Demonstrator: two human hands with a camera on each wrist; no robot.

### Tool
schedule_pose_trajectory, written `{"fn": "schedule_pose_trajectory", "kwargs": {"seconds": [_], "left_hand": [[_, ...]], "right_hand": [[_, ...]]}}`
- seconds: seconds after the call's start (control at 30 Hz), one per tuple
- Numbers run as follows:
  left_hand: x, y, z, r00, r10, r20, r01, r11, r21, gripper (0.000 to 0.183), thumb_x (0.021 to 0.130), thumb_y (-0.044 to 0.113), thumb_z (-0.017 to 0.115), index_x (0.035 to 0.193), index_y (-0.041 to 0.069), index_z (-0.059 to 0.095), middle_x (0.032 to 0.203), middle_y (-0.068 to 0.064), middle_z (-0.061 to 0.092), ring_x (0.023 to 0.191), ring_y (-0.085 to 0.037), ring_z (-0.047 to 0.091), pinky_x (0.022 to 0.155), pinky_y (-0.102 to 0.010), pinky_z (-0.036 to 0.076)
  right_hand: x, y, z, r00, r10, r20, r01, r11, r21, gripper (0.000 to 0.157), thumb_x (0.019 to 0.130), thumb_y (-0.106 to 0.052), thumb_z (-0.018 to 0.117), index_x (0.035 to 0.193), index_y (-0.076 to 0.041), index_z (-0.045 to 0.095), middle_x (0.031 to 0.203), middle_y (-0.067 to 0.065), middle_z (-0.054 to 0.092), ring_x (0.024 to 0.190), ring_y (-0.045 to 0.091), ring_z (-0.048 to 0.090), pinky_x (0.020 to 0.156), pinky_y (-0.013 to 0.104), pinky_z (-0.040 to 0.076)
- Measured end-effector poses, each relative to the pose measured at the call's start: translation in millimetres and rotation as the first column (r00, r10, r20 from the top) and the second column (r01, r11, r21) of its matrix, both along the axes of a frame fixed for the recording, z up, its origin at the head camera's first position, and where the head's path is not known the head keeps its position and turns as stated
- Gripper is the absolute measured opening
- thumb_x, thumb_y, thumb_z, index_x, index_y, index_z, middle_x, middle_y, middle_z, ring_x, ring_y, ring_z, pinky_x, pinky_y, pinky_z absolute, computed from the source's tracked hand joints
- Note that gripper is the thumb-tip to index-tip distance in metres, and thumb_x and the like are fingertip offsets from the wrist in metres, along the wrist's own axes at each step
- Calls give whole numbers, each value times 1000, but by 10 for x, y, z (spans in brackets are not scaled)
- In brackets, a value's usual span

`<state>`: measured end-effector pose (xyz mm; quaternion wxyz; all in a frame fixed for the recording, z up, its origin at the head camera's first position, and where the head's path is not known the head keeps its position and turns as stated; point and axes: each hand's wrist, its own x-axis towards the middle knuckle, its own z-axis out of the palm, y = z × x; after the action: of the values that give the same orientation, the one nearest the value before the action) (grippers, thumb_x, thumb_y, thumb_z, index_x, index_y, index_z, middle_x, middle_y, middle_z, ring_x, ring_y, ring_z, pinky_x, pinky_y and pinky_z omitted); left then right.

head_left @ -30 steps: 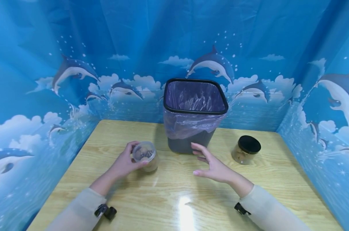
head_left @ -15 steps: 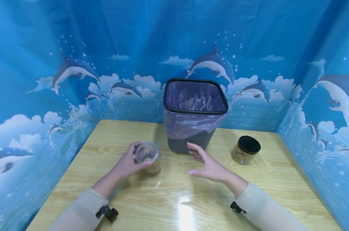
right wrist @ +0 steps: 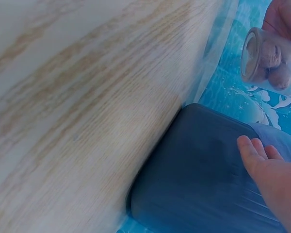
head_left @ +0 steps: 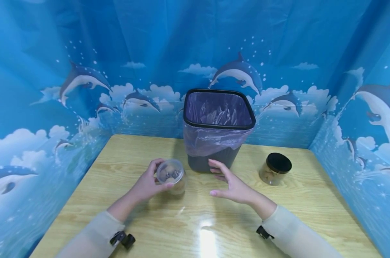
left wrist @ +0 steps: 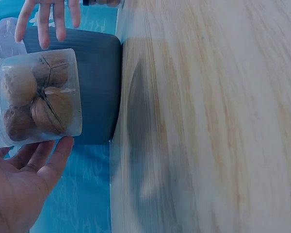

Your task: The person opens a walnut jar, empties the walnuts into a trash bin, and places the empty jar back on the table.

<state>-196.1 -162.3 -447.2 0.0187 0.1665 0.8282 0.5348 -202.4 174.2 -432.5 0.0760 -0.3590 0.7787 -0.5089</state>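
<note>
My left hand (head_left: 147, 185) grips a clear plastic jar (head_left: 178, 185), thumb on the near side and fingers round the far side. Inside are several brown walnuts (left wrist: 52, 110), plain to see through the wall in the left wrist view. That view also shows the jar held off the tabletop. Right of it, my right hand (head_left: 236, 189) hovers with spread, slightly bent fingers and nothing in its grasp. Its fingertips overlap the lower front of a dark grey waste bin (head_left: 214, 159) in the head view.
A purple translucent bag (head_left: 211, 138) lines the bin, folded over under its black rim (head_left: 218, 126). Toward the right of the wooden table (head_left: 143, 229) stands another clear jar (head_left: 268, 176) with a black lid (head_left: 279, 163). Blue dolphin-print sheeting (head_left: 143, 71) encloses the back and sides.
My left hand has carried the walnut jar a little to the right. My right hand has shifted slightly left, its fingers still spread.
</note>
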Motion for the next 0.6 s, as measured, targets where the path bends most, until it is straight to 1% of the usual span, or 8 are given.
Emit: {"fn": "schedule_pose_trajectory", "kwargs": {"seconds": [0.13, 0.33, 0.47, 0.6], "left_hand": [[4, 19, 15, 1000, 3, -8, -3, 1000, 9, 87, 81, 26, 85, 148, 7, 33, 137, -18, 51, 123, -34, 52, 96, -45, 52], [7, 58, 21, 1000, -11, -20, 11, 1000, 26, 86, 81, 24, 85, 147, 8, 34, 136, -17, 51, 123, -33, 51, 95, -44, 52], [10, 92, 23, 1000, -17, -15, 17, 999, 31, 86, 81, 24, 85, 148, 8, 33, 136, -16, 51, 123, -33, 51, 95, -44, 52], [21, 128, 37, 999, -32, -15, 33, 998, 55, 87, 80, 23, 85, 148, 6, 33, 136, -17, 51, 123, -34, 52, 96, -47, 51]], "right_hand": [[-9, -15, 4, 1000, 5, -1, -5, 1000, -8, 94, 87, -19, 79, 160, -21, 19, 158, 12, 30, 141, 36, 37, 113, 53, 34], [-23, -36, -3, 1000, 17, 16, -17, 1000, -17, 94, 89, -20, 78, 160, -16, 17, 158, 12, 29, 142, 43, 34, 113, 57, 31], [-30, -51, -4, 1000, 20, 14, -20, 999, -28, 93, 88, -18, 78, 160, -18, 18, 158, 13, 30, 142, 39, 35, 113, 57, 32], [-33, -59, -1, 1000, 26, 4, -25, 999, -40, 93, 88, -15, 78, 159, -17, 19, 156, 15, 31, 141, 38, 36, 112, 56, 33]]}}
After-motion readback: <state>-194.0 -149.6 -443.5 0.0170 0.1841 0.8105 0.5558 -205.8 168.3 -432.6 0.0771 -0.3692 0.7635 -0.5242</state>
